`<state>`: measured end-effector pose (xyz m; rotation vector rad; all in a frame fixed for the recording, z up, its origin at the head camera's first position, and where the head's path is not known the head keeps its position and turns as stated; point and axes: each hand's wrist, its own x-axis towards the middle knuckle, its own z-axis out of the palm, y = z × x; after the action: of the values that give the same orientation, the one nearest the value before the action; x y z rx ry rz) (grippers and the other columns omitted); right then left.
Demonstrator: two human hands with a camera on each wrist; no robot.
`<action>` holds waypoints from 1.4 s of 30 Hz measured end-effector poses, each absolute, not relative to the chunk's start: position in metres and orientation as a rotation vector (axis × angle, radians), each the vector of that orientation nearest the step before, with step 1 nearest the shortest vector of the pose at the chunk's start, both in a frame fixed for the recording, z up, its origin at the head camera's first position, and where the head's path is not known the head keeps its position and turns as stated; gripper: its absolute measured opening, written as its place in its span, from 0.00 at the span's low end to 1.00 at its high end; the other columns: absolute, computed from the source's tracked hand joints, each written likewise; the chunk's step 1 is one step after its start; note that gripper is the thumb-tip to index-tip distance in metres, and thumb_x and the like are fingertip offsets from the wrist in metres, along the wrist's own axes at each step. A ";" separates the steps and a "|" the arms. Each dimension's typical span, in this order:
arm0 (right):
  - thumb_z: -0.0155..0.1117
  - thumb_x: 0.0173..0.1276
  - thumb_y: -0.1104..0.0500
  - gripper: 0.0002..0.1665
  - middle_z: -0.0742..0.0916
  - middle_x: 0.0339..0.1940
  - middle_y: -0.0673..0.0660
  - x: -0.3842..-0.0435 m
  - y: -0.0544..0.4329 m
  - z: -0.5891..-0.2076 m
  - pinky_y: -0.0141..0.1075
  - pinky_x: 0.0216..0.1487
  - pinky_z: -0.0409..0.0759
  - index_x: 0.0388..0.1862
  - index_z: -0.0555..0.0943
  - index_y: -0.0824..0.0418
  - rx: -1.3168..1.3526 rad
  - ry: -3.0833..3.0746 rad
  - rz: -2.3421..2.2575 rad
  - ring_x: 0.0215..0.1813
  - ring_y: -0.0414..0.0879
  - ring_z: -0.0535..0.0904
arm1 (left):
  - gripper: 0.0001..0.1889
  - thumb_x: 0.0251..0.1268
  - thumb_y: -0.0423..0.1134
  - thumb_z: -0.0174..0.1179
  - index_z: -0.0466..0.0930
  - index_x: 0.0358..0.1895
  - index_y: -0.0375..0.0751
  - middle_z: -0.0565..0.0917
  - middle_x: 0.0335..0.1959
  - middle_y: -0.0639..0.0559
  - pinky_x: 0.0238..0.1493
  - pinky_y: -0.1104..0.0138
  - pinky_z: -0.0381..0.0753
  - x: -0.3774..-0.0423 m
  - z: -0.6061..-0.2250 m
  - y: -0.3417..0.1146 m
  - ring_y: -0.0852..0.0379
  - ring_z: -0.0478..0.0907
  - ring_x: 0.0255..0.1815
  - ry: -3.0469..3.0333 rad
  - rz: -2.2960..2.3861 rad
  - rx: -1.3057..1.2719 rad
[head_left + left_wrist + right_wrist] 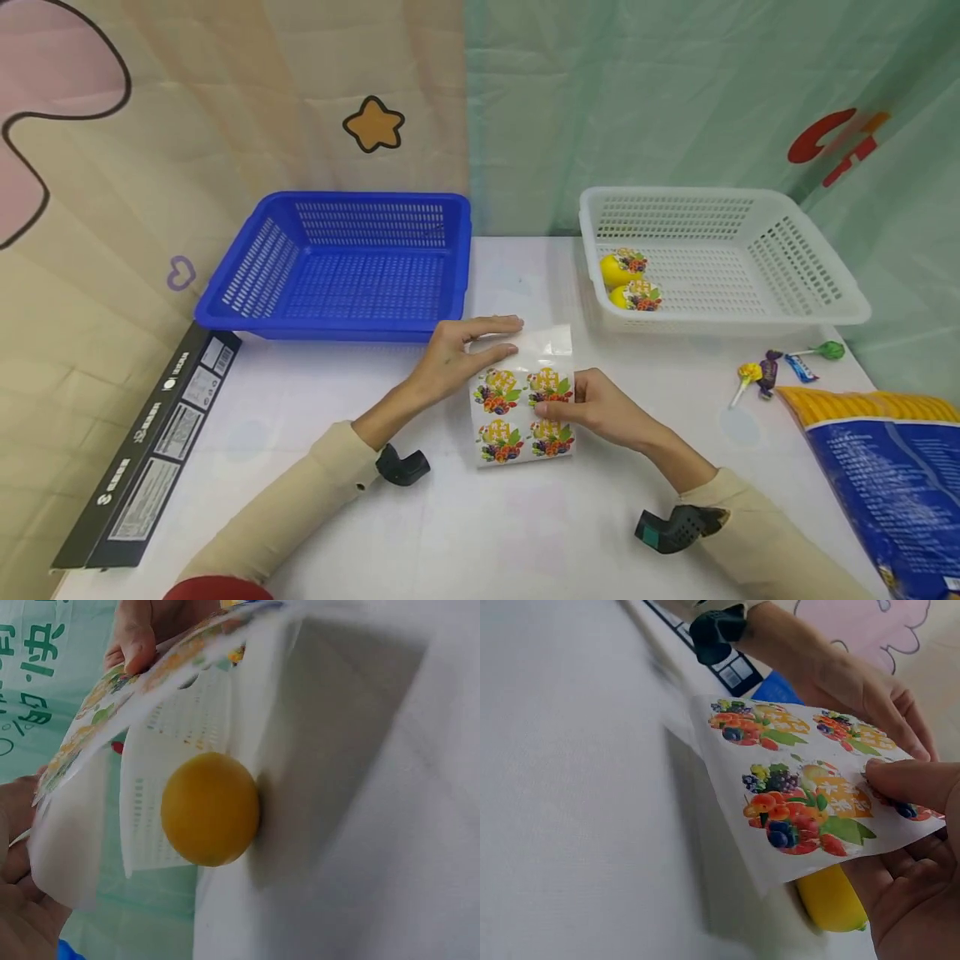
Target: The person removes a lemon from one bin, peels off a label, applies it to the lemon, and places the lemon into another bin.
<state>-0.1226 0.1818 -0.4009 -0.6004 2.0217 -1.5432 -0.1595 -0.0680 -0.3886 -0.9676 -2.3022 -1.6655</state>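
Note:
A white sheet of stickers [523, 425] printed with colourful fruit is held above the table. My right hand [611, 410] pinches its right edge, thumb on top and fingers underneath. At the upper left of the sheet, my left hand [457, 358] holds its blank end between thumb and fingers, as the left wrist view partly shows. Beneath the sheet a yellow lemon [831, 900] rests on the table; it shows as a round yellow shape [210, 810] in the left wrist view and is hidden in the head view.
A blue basket [330, 323] stands at the back left. Two yellow fruits [618, 271] with fruit stickers lie in the white basket [735, 318] at the back right. Wrapped candies and lollipops [750, 372] lie near a blue-yellow bag [885, 475]. A long black box [150, 450] lies at left.

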 end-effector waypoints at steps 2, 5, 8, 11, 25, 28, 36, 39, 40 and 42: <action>0.63 0.71 0.59 0.16 0.90 0.42 0.58 -0.121 0.181 -0.400 0.39 0.48 0.85 0.52 0.81 0.68 -0.608 2.052 -1.542 0.45 0.51 0.87 | 0.15 0.60 0.31 0.69 0.85 0.51 0.34 0.83 0.57 0.45 0.69 0.60 0.69 -0.160 -0.384 -0.070 0.52 0.77 0.62 -2.227 -1.595 -1.016; 0.64 0.71 0.58 0.16 0.90 0.40 0.58 -0.121 0.182 -0.396 0.38 0.47 0.85 0.51 0.82 0.68 -0.570 2.108 -1.557 0.44 0.51 0.87 | 0.12 0.56 0.25 0.69 0.86 0.45 0.30 0.84 0.53 0.41 0.69 0.57 0.69 -0.159 -0.377 -0.075 0.48 0.79 0.59 -2.096 -1.534 -1.105; 0.65 0.70 0.58 0.16 0.90 0.39 0.59 -0.121 0.185 -0.394 0.37 0.46 0.85 0.49 0.83 0.69 -0.511 2.153 -1.589 0.43 0.50 0.87 | 0.09 0.54 0.22 0.69 0.88 0.40 0.30 0.86 0.49 0.41 0.67 0.58 0.72 -0.157 -0.372 -0.078 0.47 0.81 0.56 -2.066 -1.539 -1.185; 0.65 0.70 0.59 0.16 0.90 0.40 0.59 -0.121 0.187 -0.391 0.37 0.45 0.85 0.49 0.83 0.70 -0.488 2.179 -1.621 0.43 0.49 0.87 | 0.09 0.54 0.23 0.70 0.88 0.40 0.30 0.87 0.47 0.41 0.66 0.61 0.73 -0.154 -0.373 -0.079 0.48 0.82 0.55 -2.103 -1.555 -1.229; 0.63 0.71 0.58 0.17 0.89 0.41 0.61 -0.121 0.188 -0.391 0.35 0.49 0.83 0.49 0.83 0.71 -0.425 2.191 -1.701 0.45 0.48 0.87 | 0.06 0.55 0.25 0.70 0.88 0.36 0.35 0.88 0.45 0.44 0.64 0.61 0.75 -0.153 -0.375 -0.071 0.50 0.82 0.54 -2.129 -1.658 -1.148; 0.63 0.71 0.57 0.18 0.90 0.40 0.61 -0.121 0.190 -0.392 0.34 0.48 0.83 0.48 0.83 0.72 -0.386 2.213 -1.685 0.44 0.47 0.87 | 0.06 0.57 0.25 0.68 0.88 0.37 0.35 0.87 0.46 0.44 0.64 0.61 0.75 -0.151 -0.372 -0.070 0.51 0.82 0.56 -2.147 -1.786 -1.092; 0.65 0.70 0.56 0.16 0.90 0.36 0.58 -0.110 0.198 -0.397 0.34 0.48 0.83 0.45 0.83 0.70 -0.377 2.163 -1.595 0.42 0.47 0.87 | 0.06 0.61 0.25 0.65 0.86 0.41 0.30 0.88 0.40 0.42 0.49 0.61 0.85 -0.150 -0.364 -0.073 0.51 0.86 0.42 -2.130 -2.026 -0.850; 0.65 0.70 0.56 0.16 0.90 0.37 0.59 -0.099 0.201 -0.399 0.35 0.45 0.84 0.46 0.83 0.69 -0.414 2.050 -1.550 0.42 0.49 0.87 | 0.08 0.61 0.26 0.66 0.86 0.43 0.30 0.88 0.40 0.42 0.44 0.61 0.86 -0.151 -0.363 -0.075 0.51 0.87 0.40 -2.133 -2.027 -0.818; 0.64 0.70 0.56 0.16 0.90 0.38 0.60 -0.095 0.201 -0.400 0.36 0.45 0.84 0.47 0.83 0.69 -0.421 2.004 -1.541 0.42 0.50 0.87 | 0.08 0.61 0.26 0.65 0.86 0.43 0.30 0.88 0.41 0.42 0.45 0.61 0.86 -0.152 -0.363 -0.076 0.52 0.87 0.40 -2.136 -2.024 -0.815; 0.64 0.71 0.57 0.17 0.89 0.41 0.62 -0.088 0.201 -0.403 0.38 0.45 0.86 0.50 0.81 0.70 -0.411 1.897 -1.545 0.43 0.53 0.87 | 0.09 0.62 0.26 0.65 0.86 0.44 0.29 0.88 0.42 0.41 0.46 0.61 0.86 -0.152 -0.363 -0.077 0.52 0.87 0.41 -2.144 -2.014 -0.807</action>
<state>-0.0878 0.2006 -0.4032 -0.4108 1.8967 -1.5446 -0.1523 -0.0766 -0.3629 -0.8075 -2.1438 -2.0142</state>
